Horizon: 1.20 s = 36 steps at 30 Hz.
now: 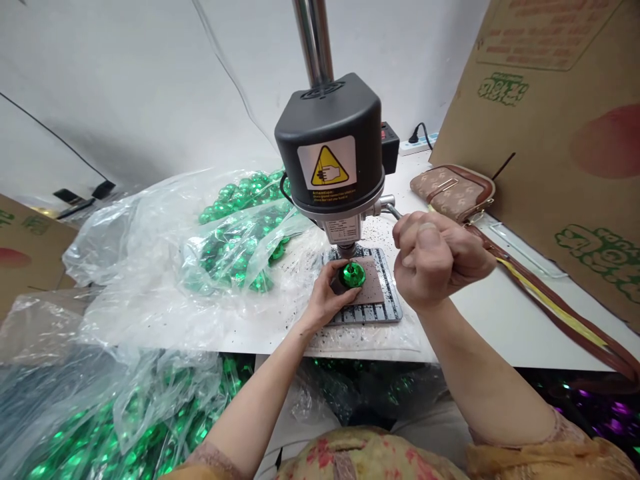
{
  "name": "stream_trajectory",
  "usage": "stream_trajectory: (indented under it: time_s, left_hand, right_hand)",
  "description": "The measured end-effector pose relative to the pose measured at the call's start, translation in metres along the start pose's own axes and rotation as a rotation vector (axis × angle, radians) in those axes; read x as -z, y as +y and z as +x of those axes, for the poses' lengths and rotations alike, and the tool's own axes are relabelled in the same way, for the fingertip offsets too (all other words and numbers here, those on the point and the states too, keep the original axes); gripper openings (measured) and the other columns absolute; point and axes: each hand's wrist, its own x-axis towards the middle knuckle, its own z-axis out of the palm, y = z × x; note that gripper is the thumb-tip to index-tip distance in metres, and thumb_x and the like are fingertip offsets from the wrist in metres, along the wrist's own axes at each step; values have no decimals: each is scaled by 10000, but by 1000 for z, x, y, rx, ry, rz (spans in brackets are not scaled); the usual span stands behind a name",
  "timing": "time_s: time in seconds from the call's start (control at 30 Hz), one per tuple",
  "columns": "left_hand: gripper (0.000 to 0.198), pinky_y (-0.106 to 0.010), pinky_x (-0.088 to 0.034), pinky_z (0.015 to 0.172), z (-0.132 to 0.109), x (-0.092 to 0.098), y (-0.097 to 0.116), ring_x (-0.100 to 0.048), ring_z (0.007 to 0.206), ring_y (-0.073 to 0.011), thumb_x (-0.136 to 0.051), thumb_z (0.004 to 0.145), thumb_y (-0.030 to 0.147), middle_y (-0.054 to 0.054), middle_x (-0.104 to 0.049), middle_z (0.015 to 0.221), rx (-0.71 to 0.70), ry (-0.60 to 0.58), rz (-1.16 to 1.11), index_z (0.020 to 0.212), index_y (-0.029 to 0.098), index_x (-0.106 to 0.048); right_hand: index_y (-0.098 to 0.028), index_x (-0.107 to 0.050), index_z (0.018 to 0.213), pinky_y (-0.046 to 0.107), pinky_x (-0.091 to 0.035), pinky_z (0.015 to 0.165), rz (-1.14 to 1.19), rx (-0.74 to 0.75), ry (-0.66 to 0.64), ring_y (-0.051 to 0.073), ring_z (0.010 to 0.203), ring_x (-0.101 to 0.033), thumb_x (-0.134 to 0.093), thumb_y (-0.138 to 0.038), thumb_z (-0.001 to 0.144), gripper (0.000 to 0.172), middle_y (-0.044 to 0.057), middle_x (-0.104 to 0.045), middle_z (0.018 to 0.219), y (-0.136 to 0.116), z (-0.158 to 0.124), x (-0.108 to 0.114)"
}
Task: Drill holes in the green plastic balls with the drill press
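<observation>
- White counter against a white wall; cardboard at right, purse beside it, clear bags of green pieces at left.
- Drill press mid-counter, slotted plate under it, dark swarf around.
- Left hand: fingers closed round green bauble, which sits on the plate directly below the spindle.
- Right hand: fingers fisted tight on lever, beside the press head.

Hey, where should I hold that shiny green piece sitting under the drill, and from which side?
Pinch the green piece by its lower sides, coming from the near left, as the left hand does. Its top sits right under the drill tip, so keep fingers off the crown. The right hand is closed on the feed lever, so that side is taken.
</observation>
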Motion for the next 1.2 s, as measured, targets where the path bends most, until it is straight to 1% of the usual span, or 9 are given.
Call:
stream_trajectory:
  time_s: [0.37, 0.57, 0.7, 0.77, 0.83, 0.9, 1.0, 1.1, 1.2]
  left_hand:
    - [557, -449, -459, 1057, -1, -1, -1, -599, 1173, -271, -821, 748, 311, -90, -631, 1234, -19, 12, 8, 1241, 227, -577]
    - [518, -486, -447, 1060, 1, -6, 11, -620, 1134, -275, -818, 731, 290, -71, -657, 1173, -20, 75, 75, 1199, 238, -603]
    - [442, -534, -438, 1064, -23, -9, 24, -643, 1085, -283, -798, 738, 289, -69, -673, 1105, -121, 289, 309, 1139, 251, -614]
    - [482, -502, -505, 978, -51, -9, 24, -646, 1079, -293, -799, 738, 327, -97, -671, 1109, -252, 300, 418, 1170, 251, -598]
    - [529, -446, -564, 841, -86, -9, 17, -665, 1029, -293, -804, 730, 381, -128, -672, 1122, -437, 145, 496, 1199, 255, -593]
    - [457, -391, -570, 681, -119, -11, 7, -682, 863, -255, -766, 762, 423, -119, -689, 1078, -637, -93, 611, 1174, 289, -620]
    - [432, -391, -550, 613, -153, -17, -5, -677, 783, -251, -651, 832, 269, -105, -709, 1074, -682, -362, 755, 1251, 364, -605]
    - [539, -453, -565, 673, -163, -20, -9, -685, 870, -314, -663, 827, 283, -137, -712, 1103, -622, -425, 725, 1347, 374, -557]
    - [475, -478, -567, 732, -144, -8, -5, -683, 908, -319, -687, 845, 412, -100, -717, 1095, -612, -409, 588, 1307, 413, -575]
  right_hand:
    - [-181, -192, 548, 255, -288, 406, 1, 0, -65, 31, 386, -258, -550, -111, 836, 465, -76, -270, 462, -2, -11, 10]
    - [-201, -259, 529, 273, -229, 393, -20, -182, 6, 51, 380, -285, -598, -171, 882, 490, -69, -256, 453, -11, 23, -13]
    - [-228, -355, 553, 297, -269, 401, -32, -312, -39, 76, 385, -317, -617, -179, 886, 427, -69, -353, 452, -12, 45, -22]
    - [-230, -363, 564, 297, -277, 404, -13, -302, -52, 79, 390, -337, -630, -194, 883, 418, -68, -372, 460, -11, 48, -22]
    - [-231, -358, 571, 288, -283, 402, -3, -286, -57, 76, 395, -355, -630, -211, 887, 417, -69, -373, 467, -10, 47, -21]
    - [-231, -360, 568, 286, -283, 399, 7, -283, -45, 73, 394, -359, -633, -216, 885, 418, -70, -370, 467, -11, 45, -21]
    - [-234, -356, 557, 296, -268, 395, -11, -286, -10, 77, 389, -343, -629, -204, 884, 427, -68, -360, 462, -12, 44, -22]
    - [-236, -331, 546, 314, -256, 395, -50, -283, 0, 90, 391, -327, -627, -225, 886, 451, -61, -335, 458, -14, 42, -23]
    - [-238, -346, 543, 333, -265, 412, -85, -298, -4, 106, 401, -329, -635, -263, 884, 447, -52, -332, 463, -14, 41, -21]
